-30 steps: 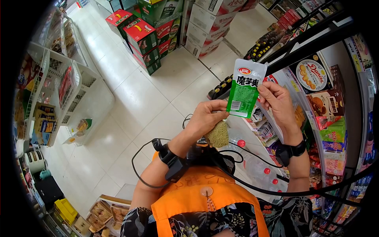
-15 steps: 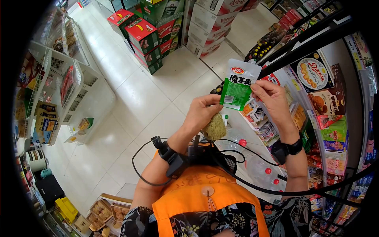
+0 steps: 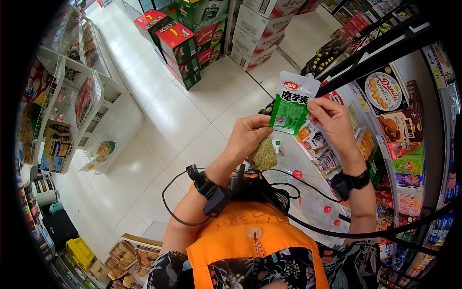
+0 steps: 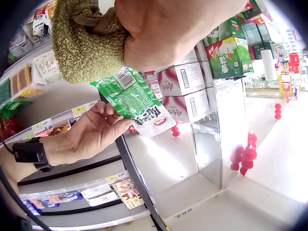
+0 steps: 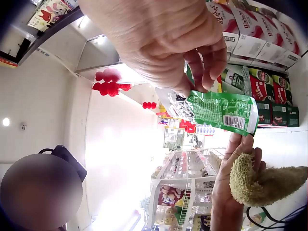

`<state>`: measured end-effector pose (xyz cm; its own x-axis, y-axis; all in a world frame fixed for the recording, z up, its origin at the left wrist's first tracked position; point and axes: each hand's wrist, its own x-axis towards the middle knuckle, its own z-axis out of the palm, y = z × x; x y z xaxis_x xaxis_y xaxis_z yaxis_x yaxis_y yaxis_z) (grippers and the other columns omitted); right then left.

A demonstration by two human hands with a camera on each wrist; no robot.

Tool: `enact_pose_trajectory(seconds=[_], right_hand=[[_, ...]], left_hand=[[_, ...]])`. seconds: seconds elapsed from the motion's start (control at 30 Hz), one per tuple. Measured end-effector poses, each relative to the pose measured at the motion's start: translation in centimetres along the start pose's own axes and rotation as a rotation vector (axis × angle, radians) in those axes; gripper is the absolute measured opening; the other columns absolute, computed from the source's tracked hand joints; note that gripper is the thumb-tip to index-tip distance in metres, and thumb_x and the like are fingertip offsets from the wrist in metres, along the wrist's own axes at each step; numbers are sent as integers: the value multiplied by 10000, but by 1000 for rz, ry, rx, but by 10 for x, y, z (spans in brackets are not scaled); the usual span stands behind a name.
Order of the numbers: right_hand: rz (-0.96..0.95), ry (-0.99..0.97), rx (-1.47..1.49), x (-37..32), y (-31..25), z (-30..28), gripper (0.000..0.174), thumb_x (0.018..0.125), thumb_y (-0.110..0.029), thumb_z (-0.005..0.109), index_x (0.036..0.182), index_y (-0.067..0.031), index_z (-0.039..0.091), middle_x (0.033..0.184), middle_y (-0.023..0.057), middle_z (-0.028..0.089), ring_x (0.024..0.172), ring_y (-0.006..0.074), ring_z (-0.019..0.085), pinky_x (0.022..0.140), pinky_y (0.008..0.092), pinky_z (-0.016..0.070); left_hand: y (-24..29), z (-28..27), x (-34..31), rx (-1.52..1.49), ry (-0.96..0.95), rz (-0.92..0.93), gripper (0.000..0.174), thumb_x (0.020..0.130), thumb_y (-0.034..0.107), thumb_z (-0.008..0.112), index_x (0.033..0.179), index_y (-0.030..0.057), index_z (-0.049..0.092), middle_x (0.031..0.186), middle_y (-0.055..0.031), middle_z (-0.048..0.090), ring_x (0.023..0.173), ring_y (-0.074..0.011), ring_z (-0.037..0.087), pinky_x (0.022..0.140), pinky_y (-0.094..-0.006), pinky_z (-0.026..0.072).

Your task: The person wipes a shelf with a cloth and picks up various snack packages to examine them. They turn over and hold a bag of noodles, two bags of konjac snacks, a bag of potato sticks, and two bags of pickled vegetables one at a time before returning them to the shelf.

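A green and silver snack packet (image 3: 290, 107) is held up in front of the body, its printed side facing the head camera. My left hand (image 3: 244, 138) pinches its lower left corner between thumb and finger. That same hand also holds a fuzzy olive-green cloth (image 3: 263, 154), which hangs below the palm. On the opposite edge, my right hand (image 3: 333, 123) pinches the packet between thumb and fingers. In the right wrist view the barcode side of the packet (image 5: 226, 113) shows, with the cloth (image 5: 264, 183) bunched in the left hand below it.
Snack shelves with a Danisa tin box (image 3: 382, 91) line the right side. Large clear bottles with red caps (image 3: 320, 207) stand below the hands. Stacked green and red cartons (image 3: 178, 45) are ahead; a white wire rack (image 3: 91, 101) is at left. Cables (image 3: 308, 224) cross near the forearms.
Both hands have brought the packet slightly down and to the left in the head view since one second ago. Over the last half second they have barely moved, and both grips stay on it.
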<state>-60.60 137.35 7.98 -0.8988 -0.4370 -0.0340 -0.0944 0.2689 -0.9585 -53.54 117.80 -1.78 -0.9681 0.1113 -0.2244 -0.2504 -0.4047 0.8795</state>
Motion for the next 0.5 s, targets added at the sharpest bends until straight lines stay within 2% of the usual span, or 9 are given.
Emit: enact_pose_trajectory(seconds=[0.5], right_hand=[[-2, -7, -9, 2, 1, 3, 189, 910, -181, 617, 987, -18, 674, 752, -25, 611, 684, 36, 529, 605, 190, 414]], left_hand=[[1, -3, -1, 1, -14, -6, 196, 853, -14, 568, 1029, -22, 653, 919, -55, 671, 783, -85, 617, 717, -221, 521]])
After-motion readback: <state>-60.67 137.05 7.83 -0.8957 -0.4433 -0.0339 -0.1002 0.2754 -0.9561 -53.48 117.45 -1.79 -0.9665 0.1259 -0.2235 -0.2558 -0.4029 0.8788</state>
